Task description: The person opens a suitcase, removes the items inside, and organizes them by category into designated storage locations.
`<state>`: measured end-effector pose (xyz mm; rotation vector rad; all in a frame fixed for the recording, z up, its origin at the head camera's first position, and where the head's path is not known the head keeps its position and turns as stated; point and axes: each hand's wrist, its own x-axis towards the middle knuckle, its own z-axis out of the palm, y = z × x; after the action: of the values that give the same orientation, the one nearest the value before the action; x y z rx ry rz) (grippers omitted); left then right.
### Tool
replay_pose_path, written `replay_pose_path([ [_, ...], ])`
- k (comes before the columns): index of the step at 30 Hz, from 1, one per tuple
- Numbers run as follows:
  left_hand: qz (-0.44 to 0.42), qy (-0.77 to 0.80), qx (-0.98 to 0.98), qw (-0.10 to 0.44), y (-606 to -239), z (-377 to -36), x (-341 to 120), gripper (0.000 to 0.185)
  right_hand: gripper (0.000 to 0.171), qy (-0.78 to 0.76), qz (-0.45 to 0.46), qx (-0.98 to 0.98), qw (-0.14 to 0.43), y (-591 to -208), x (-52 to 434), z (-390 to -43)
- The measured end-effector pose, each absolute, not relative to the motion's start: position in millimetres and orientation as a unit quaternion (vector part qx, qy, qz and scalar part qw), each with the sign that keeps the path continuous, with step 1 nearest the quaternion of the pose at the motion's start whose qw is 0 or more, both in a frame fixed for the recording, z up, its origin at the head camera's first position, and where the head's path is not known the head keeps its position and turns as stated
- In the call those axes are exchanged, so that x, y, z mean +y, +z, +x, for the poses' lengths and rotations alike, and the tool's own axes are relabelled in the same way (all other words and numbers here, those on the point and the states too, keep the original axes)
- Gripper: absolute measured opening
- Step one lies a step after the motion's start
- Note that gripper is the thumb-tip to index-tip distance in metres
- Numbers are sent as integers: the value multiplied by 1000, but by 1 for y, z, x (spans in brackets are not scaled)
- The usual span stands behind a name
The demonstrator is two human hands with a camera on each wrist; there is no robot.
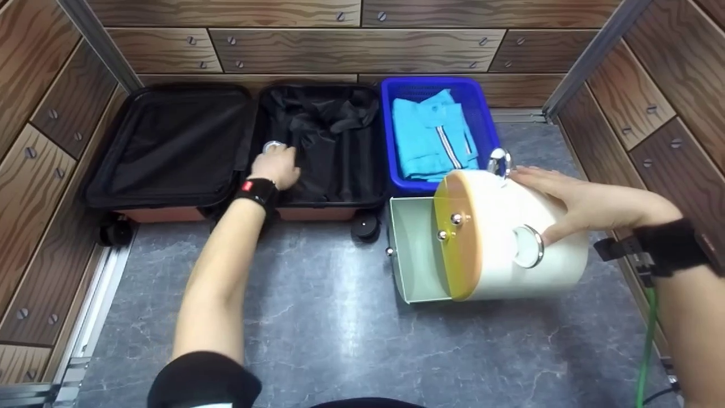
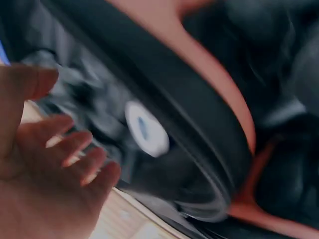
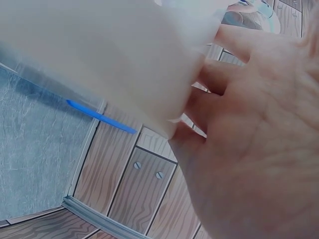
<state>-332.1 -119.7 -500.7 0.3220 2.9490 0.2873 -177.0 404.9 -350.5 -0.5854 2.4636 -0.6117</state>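
My left hand (image 1: 276, 167) hovers over the right half of an opened suitcase (image 1: 340, 164). A small white round item (image 2: 147, 128) with a bluish centre lies in the black lining, just beyond the loosely bent fingers, and the left wrist view shows the palm bare. My right hand (image 1: 572, 198) rests spread on a cream storage box (image 1: 510, 283) with a rounded body and a yellow-tinted front. Its thumb lies by a chrome ring (image 1: 531, 246), while the fingers reach over the far edge near a chrome handle (image 1: 499, 164). The box's pale drawer (image 1: 419, 255) is pulled out to the left.
Behind the box stands a blue basket (image 1: 391, 141) holding a folded light-blue garment (image 1: 430, 136). The suitcase's other half (image 1: 175, 147) lies at left, and a black wheel (image 1: 365, 228) sticks out in front. Wood-patterned panels (image 1: 357, 51) enclose the grey floor (image 1: 317, 323).
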Motion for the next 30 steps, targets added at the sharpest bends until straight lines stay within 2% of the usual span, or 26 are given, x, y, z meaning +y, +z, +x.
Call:
replay_pose_path([
  [4, 61, 90, 979, 173, -496, -330, -133, 65, 120, -226, -221, 911, 265, -352, 402, -180],
  [8, 24, 90, 971, 221, -483, -319, -132, 68, 120, -225, -224, 911, 262, -352, 399, -182],
  [20, 23, 78, 970, 227, -463, -312, -120, 69, 121, -220, -225, 914, 255, -351, 404, -178],
  [25, 12, 79, 974, 210, -463, -314, -118, 67, 120, -229, -217, 913, 258, -349, 402, -177],
  [30, 9, 83, 973, 216, -466, -316, -122, 69, 119, -233, -211, 913, 260, -349, 400, -178],
])
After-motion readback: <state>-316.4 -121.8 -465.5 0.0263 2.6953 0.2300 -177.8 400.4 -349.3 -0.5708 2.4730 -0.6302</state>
